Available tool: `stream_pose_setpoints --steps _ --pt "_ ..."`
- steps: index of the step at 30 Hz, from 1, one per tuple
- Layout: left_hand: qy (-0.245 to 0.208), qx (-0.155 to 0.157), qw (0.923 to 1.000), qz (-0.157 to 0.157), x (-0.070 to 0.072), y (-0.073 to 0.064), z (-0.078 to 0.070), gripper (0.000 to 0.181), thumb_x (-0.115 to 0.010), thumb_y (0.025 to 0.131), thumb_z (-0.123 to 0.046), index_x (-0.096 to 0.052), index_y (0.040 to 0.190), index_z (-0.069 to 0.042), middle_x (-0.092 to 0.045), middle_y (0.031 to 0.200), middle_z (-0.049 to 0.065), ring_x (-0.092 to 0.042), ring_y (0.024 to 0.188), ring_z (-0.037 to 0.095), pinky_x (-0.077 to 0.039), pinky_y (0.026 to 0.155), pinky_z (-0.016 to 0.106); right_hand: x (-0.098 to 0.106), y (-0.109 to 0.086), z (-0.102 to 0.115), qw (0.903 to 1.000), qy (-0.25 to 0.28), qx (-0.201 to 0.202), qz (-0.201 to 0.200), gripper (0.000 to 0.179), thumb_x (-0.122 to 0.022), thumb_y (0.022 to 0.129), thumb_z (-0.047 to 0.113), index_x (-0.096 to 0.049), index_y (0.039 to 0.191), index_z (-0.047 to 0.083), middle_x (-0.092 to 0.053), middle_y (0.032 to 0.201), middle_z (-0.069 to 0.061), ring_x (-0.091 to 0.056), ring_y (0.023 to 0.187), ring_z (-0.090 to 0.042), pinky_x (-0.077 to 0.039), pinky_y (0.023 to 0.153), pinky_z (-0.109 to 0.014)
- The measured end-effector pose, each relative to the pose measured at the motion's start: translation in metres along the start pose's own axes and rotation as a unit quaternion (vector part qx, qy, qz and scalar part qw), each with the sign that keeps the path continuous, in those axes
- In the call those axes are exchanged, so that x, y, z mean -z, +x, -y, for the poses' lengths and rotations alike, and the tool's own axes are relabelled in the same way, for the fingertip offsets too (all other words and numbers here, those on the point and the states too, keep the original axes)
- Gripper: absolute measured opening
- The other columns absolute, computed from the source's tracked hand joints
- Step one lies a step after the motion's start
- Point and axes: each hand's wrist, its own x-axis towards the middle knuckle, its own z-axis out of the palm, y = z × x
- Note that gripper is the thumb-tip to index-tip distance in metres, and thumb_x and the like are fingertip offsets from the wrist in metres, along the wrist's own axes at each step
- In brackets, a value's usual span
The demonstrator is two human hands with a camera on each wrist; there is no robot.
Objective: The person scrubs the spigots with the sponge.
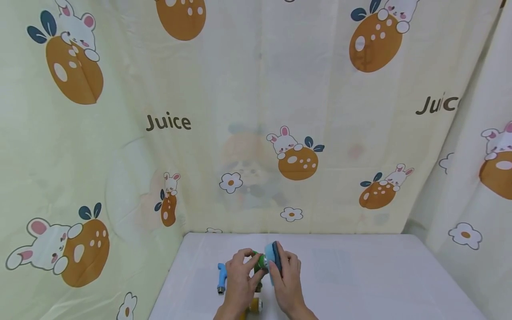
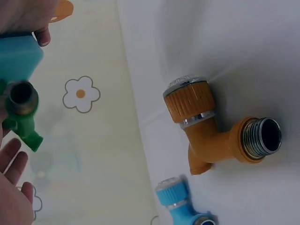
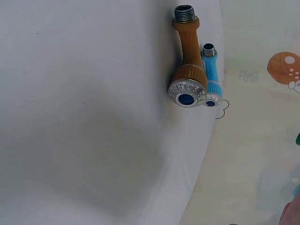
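My left hand [image 1: 239,280] pinches a green tap [image 1: 261,262] between thumb and fingers, held up over the table. My right hand [image 1: 289,282] grips a light-blue sponge [image 1: 270,254] with a dark backing, thumb on one face and fingers on the other. The sponge's pale side meets the knob end of the green tap. In the left wrist view the green tap's [image 2: 24,123] threaded inlet faces the camera, beside the sponge [image 2: 18,55]. The right wrist view catches only a sliver of a hand [image 3: 293,213] at its edge.
An orange tap [image 2: 201,133] with a threaded metal end lies on the white table [image 1: 360,275] below my hands. A blue tap [image 1: 222,279] lies to the left. Behind the table hangs a printed curtain [image 1: 248,89], with more curtain at both sides.
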Motion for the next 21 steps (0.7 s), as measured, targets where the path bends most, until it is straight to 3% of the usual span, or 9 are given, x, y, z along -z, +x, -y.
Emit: stream_pose_setpoints --steps 5,11,21 --pt "0.009 -0.046 0.9988 0.017 0.000 0.001 0.004 0.036 -0.077 0.092 -0.040 -0.075 0.125 -0.026 -0.072 0.127 -0.014 -0.064 0.123 0.013 -0.043 0.106 0.054 0.002 0.004 0.002 0.9999 0.001 0.010 -0.010 0.057 -0.048 0.109 0.039 -0.040 0.161 0.017 -0.046 0.128 -0.006 -0.036 0.112 -0.015 -0.043 0.085 -0.031" --pt "-0.003 -0.058 0.9965 0.060 0.005 0.004 0.004 0.024 -0.072 0.093 -0.046 -0.075 0.114 -0.034 -0.072 0.116 -0.023 -0.066 0.116 0.006 -0.045 0.106 0.051 0.003 0.006 0.001 0.9999 0.012 -0.009 0.004 0.055 -0.048 0.109 0.041 -0.042 0.160 0.022 -0.046 0.128 -0.006 -0.035 0.111 -0.016 -0.041 0.084 -0.030" --pt "0.003 -0.110 0.9918 0.065 0.004 0.000 0.007 0.028 -0.078 0.092 -0.038 -0.075 0.118 -0.030 -0.073 0.117 -0.019 -0.068 0.111 0.004 -0.052 0.102 0.044 0.006 0.013 -0.006 0.9992 0.031 -0.023 -0.004 0.052 -0.047 0.110 0.039 -0.046 0.158 0.019 -0.048 0.125 -0.011 -0.037 0.108 -0.020 -0.036 0.081 -0.031"
